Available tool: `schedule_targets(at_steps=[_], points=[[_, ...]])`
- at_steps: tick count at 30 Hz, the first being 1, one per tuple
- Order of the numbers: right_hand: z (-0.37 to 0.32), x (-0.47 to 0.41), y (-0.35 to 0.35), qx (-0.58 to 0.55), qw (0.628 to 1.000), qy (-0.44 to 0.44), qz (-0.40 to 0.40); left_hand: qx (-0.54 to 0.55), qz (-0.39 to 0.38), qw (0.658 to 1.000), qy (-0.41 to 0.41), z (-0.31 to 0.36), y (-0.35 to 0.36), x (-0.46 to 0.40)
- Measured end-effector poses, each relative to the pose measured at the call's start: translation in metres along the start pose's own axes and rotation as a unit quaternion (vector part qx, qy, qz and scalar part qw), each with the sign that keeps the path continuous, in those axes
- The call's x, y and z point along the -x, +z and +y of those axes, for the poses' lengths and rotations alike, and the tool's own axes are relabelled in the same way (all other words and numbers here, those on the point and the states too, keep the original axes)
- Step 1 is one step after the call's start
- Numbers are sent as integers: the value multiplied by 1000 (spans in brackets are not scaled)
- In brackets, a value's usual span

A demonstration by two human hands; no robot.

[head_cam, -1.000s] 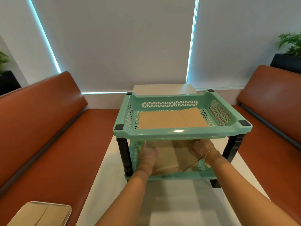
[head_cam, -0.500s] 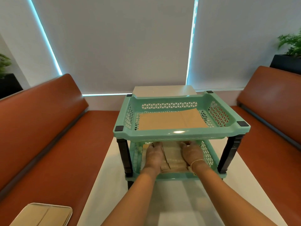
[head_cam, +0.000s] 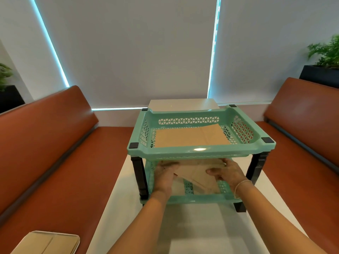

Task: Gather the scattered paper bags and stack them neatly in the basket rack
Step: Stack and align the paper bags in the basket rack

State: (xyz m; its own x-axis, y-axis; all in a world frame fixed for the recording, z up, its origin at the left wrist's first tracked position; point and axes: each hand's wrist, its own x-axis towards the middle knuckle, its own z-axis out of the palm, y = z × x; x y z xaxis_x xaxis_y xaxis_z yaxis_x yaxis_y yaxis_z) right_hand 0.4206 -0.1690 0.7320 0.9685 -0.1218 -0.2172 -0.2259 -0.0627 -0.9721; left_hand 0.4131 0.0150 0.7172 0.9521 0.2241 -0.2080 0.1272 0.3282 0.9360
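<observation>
Basket rack [head_cam: 200, 152] on white table [head_cam: 211, 231]

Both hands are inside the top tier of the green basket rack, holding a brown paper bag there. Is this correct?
Not quite. In the head view both hands, left hand and right hand, hold the paper bag in the bottom tier of the green basket rack, not the top.

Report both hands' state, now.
Left hand: fingers gripping the paper bags in the rack's lower basket.
Right hand: fingers holding the same paper bags.
</observation>
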Motion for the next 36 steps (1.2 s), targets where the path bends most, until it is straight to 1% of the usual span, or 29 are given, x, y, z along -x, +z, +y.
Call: schedule_targets(at_steps=[1, 4, 7, 10, 12, 16, 20, 23, 26, 28, 30, 31, 33, 34, 36], points=[[2, 0, -3, -18, 999, -13, 34, -22, -9, 1000, 7, 2, -4, 1], [4, 3, -2, 5, 993, -47, 105, -125, -7, 992, 25, 1, -14, -1], [6, -1, 6, 46, 986, -75, 141, -243, -9, 968, 53, -2, -14, -1], [9, -2, 15, 111, 981, -71, 140, -298, -11, 952, 70, -6, -10, 2], [15, 1, 19, 138, 980, -51, 137, -333, -19, 940, 69, -9, -6, 4], [26, 0, 22, 166, 979, 10, 117, -372, -48, 925, 56, -17, -2, 7], [25, -1, 24, 161, 980, 41, 105, -428, -61, 901, 40, -21, 1, 4], [25, -2, 25, 179, 977, 21, 117, -446, -71, 891, 43, -21, 0, 2], [20, 2, 26, 254, 957, -38, 132, -457, -57, 887, 44, -18, 0, 2], [18, 1, 25, 318, 940, -64, 108, -467, -52, 882, 38, -17, 1, 2], [18, -3, 24, 386, 917, -67, 74, -480, -51, 875, 28, -17, 2, 2], [18, -3, 23, 403, 911, -64, 65, -484, -49, 873, 26, -16, 3, 1], [13, -1, 20, 416, 906, -56, 55, -470, -37, 882, 30, -12, 4, 0], [11, -1, 19, 408, 910, -46, 50, -449, -29, 892, 35, -10, 4, -1], [8, -4, 16, 366, 929, -27, 47, -378, -10, 925, 40, -5, 6, -4]])
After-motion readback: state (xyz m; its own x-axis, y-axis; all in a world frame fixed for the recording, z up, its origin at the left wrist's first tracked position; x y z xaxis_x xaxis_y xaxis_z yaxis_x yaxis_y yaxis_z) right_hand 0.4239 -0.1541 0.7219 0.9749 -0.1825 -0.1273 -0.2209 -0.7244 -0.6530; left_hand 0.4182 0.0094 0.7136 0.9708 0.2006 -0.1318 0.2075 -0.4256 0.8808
